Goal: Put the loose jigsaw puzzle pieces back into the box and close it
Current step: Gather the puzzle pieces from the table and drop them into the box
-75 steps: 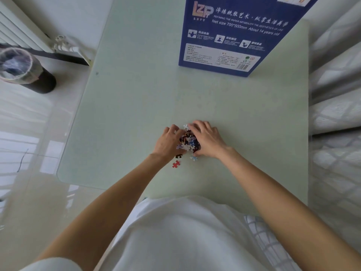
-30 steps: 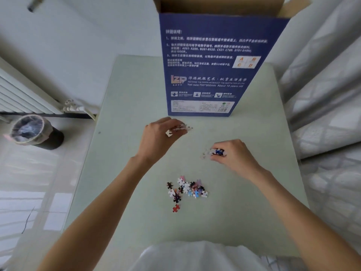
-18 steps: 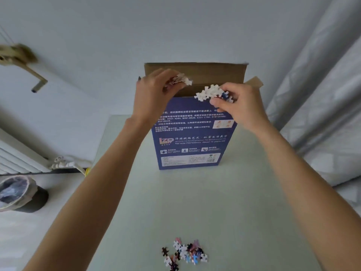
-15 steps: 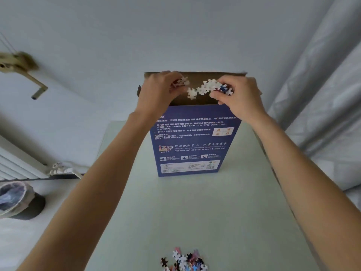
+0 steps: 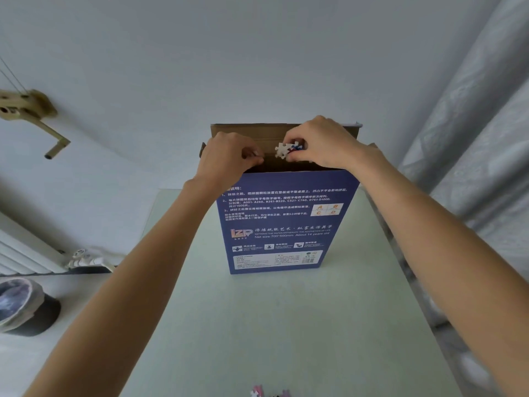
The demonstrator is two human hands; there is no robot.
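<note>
- Two bare hands are raised over the open top of the tall blue printed cardboard box (image 5: 286,222), which stands upright on the pale green desk (image 5: 272,325).
- Right hand (image 5: 323,146): its grip is pinched narrow on a small cluster of white, blue and red jigsaw puzzle pieces (image 5: 287,149), held just above the box mouth, in front of the brown raised rear flap (image 5: 252,131).
- Left hand (image 5: 229,157): fingers curled tight at the box's near left rim; whether any pieces sit inside that grip I cannot tell, since none show.
- Risk, as I judge it: the mouth looks narrow front to back, so a release slightly toward the near edge could send pieces down the outside of the blue wall onto the desk.
- Another risk: the box is tall on a narrow base, so pressure from the left hand on the rim could tip it away.
- Interlocked pieces may catch on the fingers or on a side flap and hang instead of dropping.
- Box contents: the interior is hidden at this angle, so how full it is cannot be told.
- A few pink and white loose pieces (image 5: 259,392) lie on the desk at the bottom edge of view, well apart from the box; more trips seem needed before closing.
- Beside the desk, a dark round bin with a plastic liner (image 5: 25,305) stands on the floor; its contents are unclear.
</note>
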